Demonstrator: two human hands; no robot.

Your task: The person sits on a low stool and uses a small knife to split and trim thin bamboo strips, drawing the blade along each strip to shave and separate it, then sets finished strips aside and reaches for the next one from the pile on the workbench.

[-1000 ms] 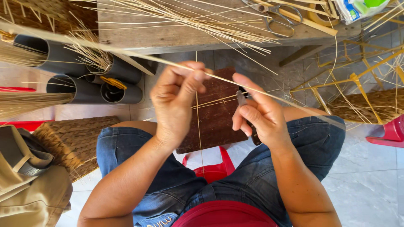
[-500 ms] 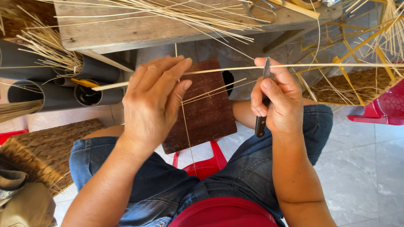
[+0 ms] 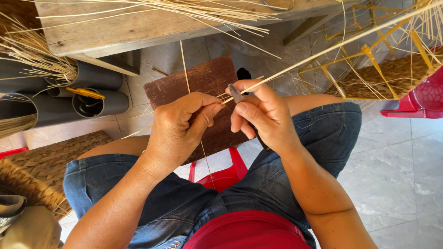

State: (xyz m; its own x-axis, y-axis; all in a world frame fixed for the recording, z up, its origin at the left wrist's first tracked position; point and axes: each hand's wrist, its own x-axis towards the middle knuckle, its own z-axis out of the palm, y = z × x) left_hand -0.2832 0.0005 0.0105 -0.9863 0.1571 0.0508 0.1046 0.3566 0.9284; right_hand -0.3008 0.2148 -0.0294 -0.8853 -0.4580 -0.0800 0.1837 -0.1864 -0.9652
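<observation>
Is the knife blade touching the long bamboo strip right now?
Touching. The head view shows the knife in the right hand meeting the bamboo strip at its end, beside the left hand.

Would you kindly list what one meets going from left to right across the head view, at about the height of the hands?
Grey pipes → brown wooden board → left hand → right hand, gripping a knife against a thin cane strip → denim-covered knee → red plastic stool.

Bright, even daylight, soft shadows, sharp focus; edges perhaps slightly distorted.
</observation>
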